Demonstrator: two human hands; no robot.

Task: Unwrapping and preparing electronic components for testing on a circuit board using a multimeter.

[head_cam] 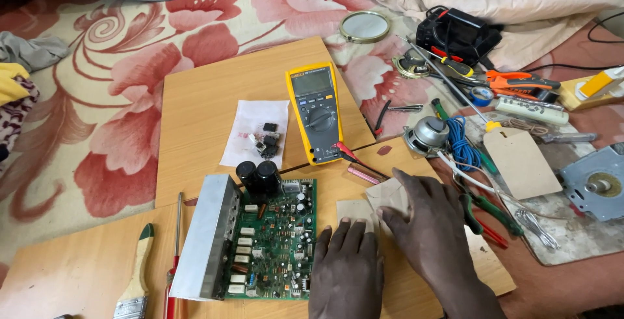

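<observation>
Pressing both palms down on small brown paper pieces, I have my left hand (346,268) flat on the near piece of paper (354,210), fingers stretched out and together, gripping nothing. My right hand (434,228) lies just beside it, fingers spread over a second, crumpled brown paper (385,193) that sits slightly farther; it too is open and only resting, not pinching anything.

Both papers lie on the wooden board (208,98), just right of the green circuit board (273,244) with its metal heat sink (209,234) and two black capacitors (259,176). As I judge it, the work is at an early point: the board sits bare and untouched, no tool is in either hand, and the yellow multimeter (315,111) farther off lies idle with its red probe (354,158) loose. Small black parts wait on a white paper (250,114) left of the meter. A brush (136,280) and red screwdriver (174,260) lie at the near left; pliers (520,81) and a wooden tag (520,159) sit to the right.
</observation>
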